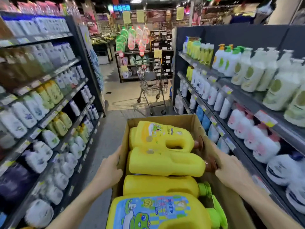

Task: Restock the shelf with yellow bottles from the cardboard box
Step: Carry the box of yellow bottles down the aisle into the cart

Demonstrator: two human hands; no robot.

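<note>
An open cardboard box (166, 119) is carried in front of me, down the aisle. Several yellow bottles lie on their sides in it: two with brown caps, a top one (163, 135) and a second (165, 163), and two with green caps, a plain one (160, 185) and a nearest one (153, 212) with a blue cartoon label. My left hand (109, 169) grips the box's left wall. My right hand (231, 171) holds the right wall, fingers curled over the rim beside a brown cap.
Shelves of white, yellow and green bottles line the aisle on the left (49, 113) and on the right (239, 96). A metal shopping trolley (152, 83) stands at the aisle's far end. The grey floor (105, 142) runs between the shelves.
</note>
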